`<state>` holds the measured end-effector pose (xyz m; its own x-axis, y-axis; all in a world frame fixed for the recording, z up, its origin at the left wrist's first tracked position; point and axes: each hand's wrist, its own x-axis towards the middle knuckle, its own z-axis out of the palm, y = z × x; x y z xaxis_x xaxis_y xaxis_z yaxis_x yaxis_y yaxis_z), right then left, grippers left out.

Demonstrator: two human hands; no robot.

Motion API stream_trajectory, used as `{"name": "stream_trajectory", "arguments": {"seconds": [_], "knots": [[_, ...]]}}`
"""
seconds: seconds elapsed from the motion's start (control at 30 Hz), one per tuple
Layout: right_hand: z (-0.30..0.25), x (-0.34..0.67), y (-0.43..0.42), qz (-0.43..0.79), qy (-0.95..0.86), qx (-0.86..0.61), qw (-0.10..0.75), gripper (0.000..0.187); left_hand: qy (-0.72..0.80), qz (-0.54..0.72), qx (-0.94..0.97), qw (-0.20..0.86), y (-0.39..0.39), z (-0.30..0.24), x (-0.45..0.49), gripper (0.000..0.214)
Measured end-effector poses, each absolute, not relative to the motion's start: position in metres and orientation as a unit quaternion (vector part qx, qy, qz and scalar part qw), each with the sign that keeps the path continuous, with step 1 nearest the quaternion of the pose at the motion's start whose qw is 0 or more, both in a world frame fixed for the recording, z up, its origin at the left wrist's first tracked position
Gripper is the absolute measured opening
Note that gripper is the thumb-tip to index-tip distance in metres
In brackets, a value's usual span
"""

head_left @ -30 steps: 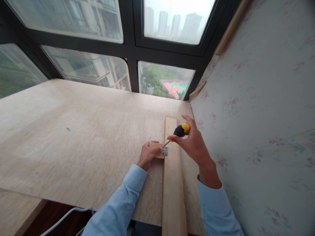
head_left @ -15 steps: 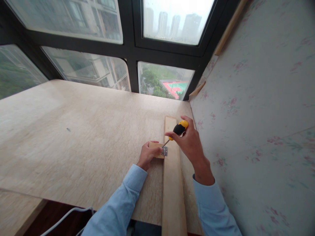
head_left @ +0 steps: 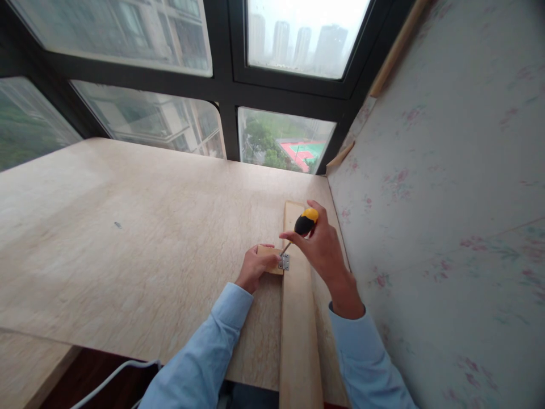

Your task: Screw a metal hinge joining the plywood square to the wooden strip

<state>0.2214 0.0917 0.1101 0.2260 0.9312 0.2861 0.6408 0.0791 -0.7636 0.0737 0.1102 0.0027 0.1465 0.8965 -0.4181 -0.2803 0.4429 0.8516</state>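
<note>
My right hand (head_left: 320, 243) grips a screwdriver (head_left: 305, 221) with a yellow and black handle. Its shaft slants down and left, the tip at the upper left of a small metal hinge (head_left: 285, 262). The hinge spans the joint between a long wooden board (head_left: 300, 318) and a short wooden block (head_left: 271, 270). My left hand (head_left: 256, 268) is closed on that block, pressing it against the board's left side, with the thumb beside the hinge. Any screw under the tip is too small to make out.
The board lies on a beige marble-patterned sill (head_left: 149, 238) and runs past its near edge. A papered wall (head_left: 447, 199) rises close on the right, and dark-framed windows (head_left: 230, 85) stand behind. A white cable (head_left: 114, 375) hangs at the lower left.
My right hand and the screwdriver handle have shifted slightly left, so the screwdriver stands steeper. The tip stays at the hinge. My left hand, the block and the board look unmoved.
</note>
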Motion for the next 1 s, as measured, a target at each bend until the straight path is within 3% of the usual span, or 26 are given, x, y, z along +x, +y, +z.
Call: {"name": "stream_trajectory", "arguments": {"seconds": [0.13, 0.3, 0.37, 0.53, 0.67, 0.8, 0.9, 1.0], "knots": [[0.096, 0.219, 0.095, 0.258, -0.607, -0.589, 0.466, 0.101, 0.492, 0.417, 0.315, 0.696, 0.112, 0.002, 0.073, 0.043], [0.097, 0.231, 0.090, 0.385, -0.633, -0.474, 0.475, 0.081, 0.488, 0.415, 0.307, 0.703, 0.112, 0.003, 0.073, 0.043], [0.102, 0.231, 0.090, 0.369, -0.634, -0.494, 0.467, 0.075, 0.491, 0.417, 0.308, 0.700, 0.112, 0.003, 0.073, 0.045], [0.108, 0.226, 0.093, 0.199, -0.600, -0.622, 0.461, 0.063, 0.489, 0.417, 0.308, 0.701, 0.112, 0.002, 0.073, 0.048], [0.108, 0.231, 0.095, 0.178, -0.560, -0.605, 0.537, 0.050, 0.490, 0.421, 0.307, 0.699, 0.112, 0.002, 0.073, 0.049], [0.112, 0.244, 0.095, 0.151, -0.512, -0.591, 0.604, 0.051, 0.492, 0.421, 0.304, 0.699, 0.112, 0.001, 0.073, 0.048], [0.114, 0.257, 0.095, 0.115, -0.528, -0.638, 0.549, 0.055, 0.495, 0.421, 0.303, 0.698, 0.112, -0.001, 0.073, 0.049], [0.107, 0.270, 0.098, 0.089, -0.570, -0.708, 0.408, 0.055, 0.494, 0.423, 0.302, 0.697, 0.113, -0.002, 0.073, 0.051]]}}
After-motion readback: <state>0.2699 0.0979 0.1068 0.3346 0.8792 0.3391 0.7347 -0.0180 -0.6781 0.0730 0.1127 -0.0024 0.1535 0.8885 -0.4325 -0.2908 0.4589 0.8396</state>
